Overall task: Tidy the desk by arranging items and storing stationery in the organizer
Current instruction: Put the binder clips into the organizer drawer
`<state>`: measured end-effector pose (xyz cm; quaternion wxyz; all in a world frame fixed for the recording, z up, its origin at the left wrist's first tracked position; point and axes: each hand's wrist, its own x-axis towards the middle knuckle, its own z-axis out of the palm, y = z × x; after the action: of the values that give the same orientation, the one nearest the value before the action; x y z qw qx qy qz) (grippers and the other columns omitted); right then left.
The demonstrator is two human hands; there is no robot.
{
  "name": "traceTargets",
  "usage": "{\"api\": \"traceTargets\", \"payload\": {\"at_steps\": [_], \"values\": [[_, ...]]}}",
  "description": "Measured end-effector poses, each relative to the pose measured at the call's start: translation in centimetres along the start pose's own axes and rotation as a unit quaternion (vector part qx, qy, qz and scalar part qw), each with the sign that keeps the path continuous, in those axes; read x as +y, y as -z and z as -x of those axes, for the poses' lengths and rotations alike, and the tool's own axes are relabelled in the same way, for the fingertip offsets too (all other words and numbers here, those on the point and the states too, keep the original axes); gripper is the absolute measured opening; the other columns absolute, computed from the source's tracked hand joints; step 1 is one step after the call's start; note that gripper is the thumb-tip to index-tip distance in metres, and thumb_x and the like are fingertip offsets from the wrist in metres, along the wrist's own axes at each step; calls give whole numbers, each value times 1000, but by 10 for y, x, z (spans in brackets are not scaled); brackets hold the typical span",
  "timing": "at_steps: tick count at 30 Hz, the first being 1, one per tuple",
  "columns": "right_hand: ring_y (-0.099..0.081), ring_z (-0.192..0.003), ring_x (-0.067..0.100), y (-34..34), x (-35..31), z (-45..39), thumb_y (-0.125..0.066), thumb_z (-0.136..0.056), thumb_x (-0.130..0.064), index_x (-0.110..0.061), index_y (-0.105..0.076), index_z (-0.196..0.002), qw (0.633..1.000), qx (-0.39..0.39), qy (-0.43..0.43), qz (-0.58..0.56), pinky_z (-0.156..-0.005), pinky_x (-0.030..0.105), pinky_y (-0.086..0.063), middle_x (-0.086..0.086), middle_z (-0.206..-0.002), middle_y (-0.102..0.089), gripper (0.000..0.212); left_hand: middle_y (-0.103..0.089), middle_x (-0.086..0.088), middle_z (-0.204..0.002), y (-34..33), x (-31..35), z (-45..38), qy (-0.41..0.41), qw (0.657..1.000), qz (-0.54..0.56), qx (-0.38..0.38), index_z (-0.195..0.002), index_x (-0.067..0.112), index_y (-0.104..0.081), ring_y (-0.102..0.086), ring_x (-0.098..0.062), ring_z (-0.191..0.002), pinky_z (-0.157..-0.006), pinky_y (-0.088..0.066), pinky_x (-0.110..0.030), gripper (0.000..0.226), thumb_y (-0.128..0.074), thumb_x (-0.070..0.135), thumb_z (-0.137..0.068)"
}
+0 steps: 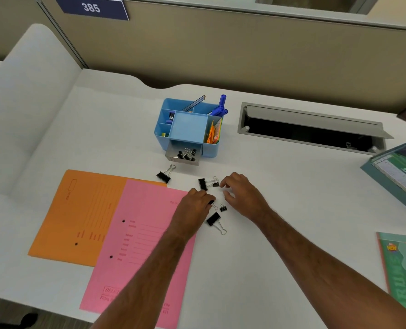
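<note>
Left hand (193, 205) covers a clip (212, 203), fingers curled on it; clip mostly hidden. Right hand (241, 192) at 3 o'clock, fingers apart, empty. Organizer (187, 129) at 12.

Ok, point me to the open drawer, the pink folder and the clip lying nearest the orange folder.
drawer (173, 159): head view, its front rim.
pink folder (135, 245): head view, middle of the sheet.
clip (163, 177): head view, its black body.

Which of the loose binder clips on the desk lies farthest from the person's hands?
The large binder clip lying alone just above the pink folder's top edge, left of the organizer's open drawer. The other loose clips cluster around both hands.
</note>
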<state>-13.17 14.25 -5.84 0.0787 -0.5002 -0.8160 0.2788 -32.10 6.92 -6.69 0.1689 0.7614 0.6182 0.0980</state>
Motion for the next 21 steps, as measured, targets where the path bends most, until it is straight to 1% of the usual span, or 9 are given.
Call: {"api": "traceTargets", "payload": {"at_steps": [2,4,7,11,14,17,21], "values": [[-52,-107,16,-3,-2,-1,-60,-96,-17,-22,-65,-118,1000,-5,6,1,-79,30,-52,-3,-116,-58,23,-72,-3,-102,-2,-1,-1,4,1000,-11,6,-113,17,-75,-59,-22,-87,-69,-53,-34,20,-74,18,-93],[-51,-107,16,-5,-3,-2,-58,-96,-17,-24,-65,-125,1000,-11,15,2,-81,32,-52,-3,-115,-57,31,-69,-3,-104,-3,-2,-3,4,1000,-18,11,-111,16,-75,-58,-20,-87,-70,-53,-34,20,-76,21,-92],[-48,-106,15,-6,-6,-4,-53,-99,-18,-28,-60,-138,999,-32,21,17,-80,30,-50,-2,-116,-55,41,-65,-2,-107,-5,-4,-4,-2,999,-33,14,-108,16,-74,-56,-19,-89,-71,-54,-34,22,-78,26,-89],[-49,-104,17,-6,-7,-7,-50,-102,-23,-31,-55,-144,997,-38,33,51,-80,29,-49,0,-117,-55,43,-64,-3,-108,-4,-5,-2,-9,999,-34,26,-108,15,-74,-56,-19,-90,-73,-54,-35,23,-77,30,-91],[-51,-103,18,-3,-3,-7,-52,-102,-26,-30,-55,-144,996,-35,49,69,-80,30,-49,2,-117,-56,42,-65,0,-104,2,-4,2,0,999,-5,50,-106,16,-72,-56,-19,-92,-76,-53,-35,22,-76,30,-90],[-54,-103,20,0,2,-5,-54,-101,-22,-29,-60,-140,995,-21,56,81,-83,32,-50,2,-117,-59,40,-69,1,-100,7,-7,6,3,997,19,68,-103,15,-72,-57,-19,-92,-78,-52,-36,21,-76,29,-89],[-56,-105,20,2,7,-1,-57,-97,-20,-26,-63,-131,997,4,40,69,-88,35,-48,-1,-120,-61,35,-70,2,-101,23,-13,6,22,991,45,121,-104,16,-71,-57,-19,-95,-83,-48,-34,19,-76,27,-90]]}}
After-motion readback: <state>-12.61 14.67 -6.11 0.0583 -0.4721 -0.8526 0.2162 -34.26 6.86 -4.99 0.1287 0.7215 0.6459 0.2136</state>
